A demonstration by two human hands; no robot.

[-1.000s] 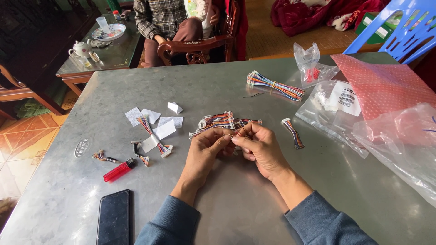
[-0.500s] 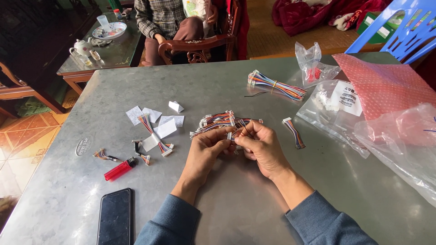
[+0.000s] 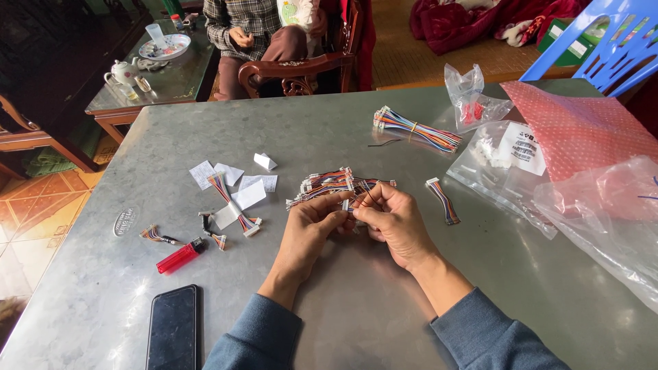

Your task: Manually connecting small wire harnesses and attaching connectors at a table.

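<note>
My left hand point(image 3: 312, 227) and my right hand point(image 3: 393, 220) meet at the middle of the grey metal table point(image 3: 329, 130). Together their fingertips pinch a small multicoloured wire harness with a white connector point(image 3: 351, 204). Just beyond the fingers lies a loose pile of similar coloured wire harnesses point(image 3: 331, 183). A single short harness point(image 3: 443, 200) lies to the right of my right hand. A banded bundle of longer coloured wires point(image 3: 416, 129) lies farther back.
Left of my hands are paper scraps and a harness point(image 3: 232, 199), a red lighter point(image 3: 179, 257) and a black phone point(image 3: 174, 327). Clear plastic bags point(image 3: 603, 205) and a red bubble bag point(image 3: 582, 130) crowd the right side. A seated person point(image 3: 257, 27) and a blue chair point(image 3: 603, 41) lie beyond.
My hands stay at the same spot; the fingers have shifted slightly on the small harness. The view has tilted a little.
</note>
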